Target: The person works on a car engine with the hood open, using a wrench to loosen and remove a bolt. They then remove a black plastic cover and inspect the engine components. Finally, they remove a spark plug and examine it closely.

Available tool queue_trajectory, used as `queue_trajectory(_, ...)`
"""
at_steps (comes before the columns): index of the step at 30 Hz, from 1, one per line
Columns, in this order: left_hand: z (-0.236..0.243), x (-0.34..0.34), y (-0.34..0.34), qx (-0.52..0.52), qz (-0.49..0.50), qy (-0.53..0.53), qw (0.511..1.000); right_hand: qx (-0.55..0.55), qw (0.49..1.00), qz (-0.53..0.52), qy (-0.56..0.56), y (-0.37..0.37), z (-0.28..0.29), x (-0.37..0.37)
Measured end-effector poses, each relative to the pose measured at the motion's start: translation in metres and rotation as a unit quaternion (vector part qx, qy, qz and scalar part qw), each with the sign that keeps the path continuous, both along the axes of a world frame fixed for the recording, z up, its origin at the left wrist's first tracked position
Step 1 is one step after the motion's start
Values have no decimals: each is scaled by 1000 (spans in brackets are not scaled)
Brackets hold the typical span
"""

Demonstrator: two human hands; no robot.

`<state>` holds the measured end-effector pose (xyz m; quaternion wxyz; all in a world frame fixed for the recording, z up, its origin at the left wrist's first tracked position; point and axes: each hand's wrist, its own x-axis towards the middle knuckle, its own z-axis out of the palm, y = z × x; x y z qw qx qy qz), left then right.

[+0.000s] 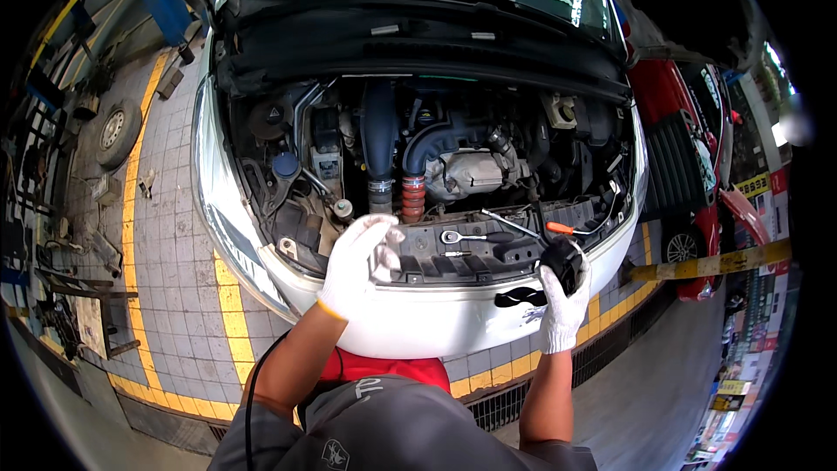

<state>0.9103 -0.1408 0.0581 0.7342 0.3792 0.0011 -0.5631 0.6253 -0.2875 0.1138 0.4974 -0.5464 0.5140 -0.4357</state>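
A black part (567,263) is sitting in the right hand (565,310), to the right of the ratchet (475,236) and a little nearer the person; that grip is clamping on the part. The left hand (351,266) is hovering to the left of the ratchet, its grip standing apart and its fingers curling loosely; I cannot tell whether it is touching the panel (420,253). The ratchet is lying on that panel, and a small metal piece (455,254) is lying just on its near side. A metal bar (513,224) is slanting just beyond its right half, and a screwdriver (561,228) is resting farther right. A red hose (412,196) is rising beyond the ratchet, to its left, while a silver shield (475,172) is showing straight beyond it. Well to the ratchet's left, a wheel (114,129) is standing on the floor.
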Motion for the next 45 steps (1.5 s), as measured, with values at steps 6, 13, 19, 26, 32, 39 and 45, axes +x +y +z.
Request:
queue_trajectory(6, -63, 51, -130, 44, 53, -140, 988, 48, 993, 108, 28, -96, -34, 83)
queue_trajectory(13, -134, 112, -279, 230, -27, -331, 915, -59, 946, 255, 192, -241, -144, 215)
queue_trajectory(19, -199, 111, -326, 266, -32, -629, 729, -109, 893, 317, 299, -321, -189, 298)
queue_trajectory(26, -210, 106, -294, 130, -15, -748, 650, -273, 665, 444, 535, -390, -255, 312)
queue_trajectory(32, -259, 91, -277, 74, -58, -751, 653, -235, 688, 476, 494, -393, -234, 323)
queue_trajectory(39, -229, 101, -290, 124, -48, -829, 543, -125, 778, 490, 374, -382, -205, 302)
queue_trajectory(45, -216, 98, -290, 158, -37, -750, 641, 210, 915, 316, 141, -325, -99, 225)
